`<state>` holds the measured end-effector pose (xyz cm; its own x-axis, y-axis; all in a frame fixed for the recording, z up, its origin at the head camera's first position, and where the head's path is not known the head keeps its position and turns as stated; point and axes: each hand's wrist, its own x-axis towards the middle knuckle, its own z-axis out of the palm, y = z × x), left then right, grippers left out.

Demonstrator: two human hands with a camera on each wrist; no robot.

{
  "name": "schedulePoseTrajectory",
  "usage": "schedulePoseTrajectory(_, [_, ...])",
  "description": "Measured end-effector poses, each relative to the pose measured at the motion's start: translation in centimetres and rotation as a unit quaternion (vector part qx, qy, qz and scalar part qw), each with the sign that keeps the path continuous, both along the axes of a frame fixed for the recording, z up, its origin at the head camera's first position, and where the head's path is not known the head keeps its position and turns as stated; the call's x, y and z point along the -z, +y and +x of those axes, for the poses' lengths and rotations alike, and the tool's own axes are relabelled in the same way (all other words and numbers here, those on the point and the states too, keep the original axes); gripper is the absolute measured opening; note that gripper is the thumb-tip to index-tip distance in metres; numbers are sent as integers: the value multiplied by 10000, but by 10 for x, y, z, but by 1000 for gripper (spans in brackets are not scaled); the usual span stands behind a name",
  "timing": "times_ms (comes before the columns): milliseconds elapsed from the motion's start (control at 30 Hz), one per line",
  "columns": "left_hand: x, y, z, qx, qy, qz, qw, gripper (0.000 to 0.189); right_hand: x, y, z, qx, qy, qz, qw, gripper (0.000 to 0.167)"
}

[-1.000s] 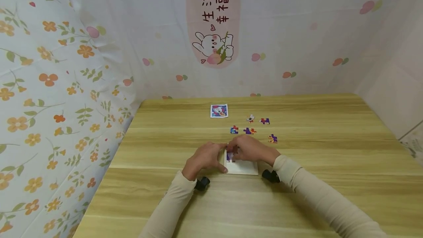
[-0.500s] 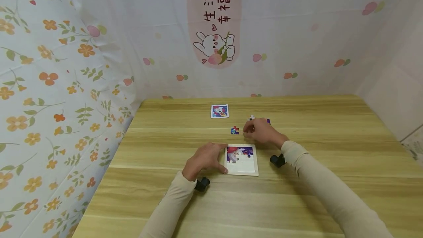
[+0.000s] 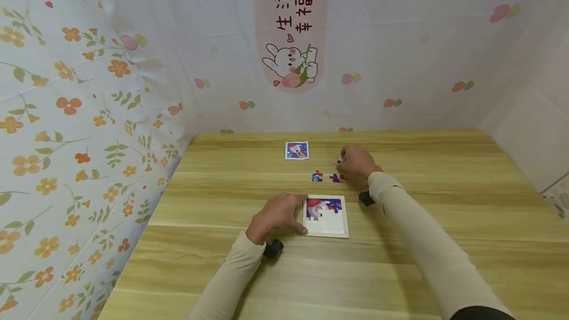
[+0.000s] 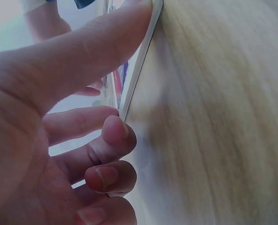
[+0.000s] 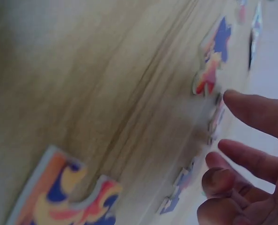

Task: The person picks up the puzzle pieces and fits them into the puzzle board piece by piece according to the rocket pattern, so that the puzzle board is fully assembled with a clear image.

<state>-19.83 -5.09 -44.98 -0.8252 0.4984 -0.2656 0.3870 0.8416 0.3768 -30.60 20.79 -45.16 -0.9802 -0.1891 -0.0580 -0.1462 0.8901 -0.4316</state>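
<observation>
My left hand (image 3: 277, 216) holds the left side of a square white puzzle board (image 3: 326, 232), thumb at its near corner and index fingertip at its far one. In the left wrist view the other fingers curl loosely beside the board edge (image 4: 136, 77). Joined pieces with red, white and purple print (image 3: 317, 205) fill the board's upper part. My right hand (image 3: 357, 160) reaches to a white jigsaw piece (image 3: 338, 160) farther back. In the right wrist view its thumb and index finger stand apart on either side of that piece (image 5: 216, 119), which lies on the table.
A small picture card (image 3: 297, 150) lies at the back. Between it and the board are a blue-red piece (image 3: 317, 176) and a purple-orange piece (image 3: 335, 178). An orange-blue piece (image 5: 69, 192) and a purple piece (image 5: 179, 187) lie near my right hand, mostly hidden in the head view.
My right hand has left the board, passed over the purple-orange piece and moved back to the white piece. My left hand stays at the board.
</observation>
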Motion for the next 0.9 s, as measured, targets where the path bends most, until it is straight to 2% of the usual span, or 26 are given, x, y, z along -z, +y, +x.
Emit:
schedulePoseTrajectory(133, [0, 1, 1, -34, -72, -5, 10000, 92, 2, -3, -5, 102, -34, 299, 9995, 33])
schedulePoseTrajectory(233, [1, 1, 1, -84, -119, -1, 9999, 92, 3, -5, -7, 121, -80, 257, 9996, 36])
schedulePoseTrajectory(400, [0, 1, 0, -118, -90, -14, 9999, 92, 2, -6, -8, 81, -130, -53, 9999, 39])
schedulePoseTrajectory(500, [1, 0, 0, -98, -88, -28, 9999, 92, 1, -6, -8, 106, -145, -259, 9995, 33])
schedulePoseTrajectory(667, [1, 0, 0, -75, -55, -25, 10000, 92, -3, -3, -8, 93, -75, -610, 9981, 12])
schedulePoseTrajectory(900, [0, -1, -1, -21, -27, -36, 10000, 93, -10, 2, -1, -138, -161, -1247, 9920, 12])
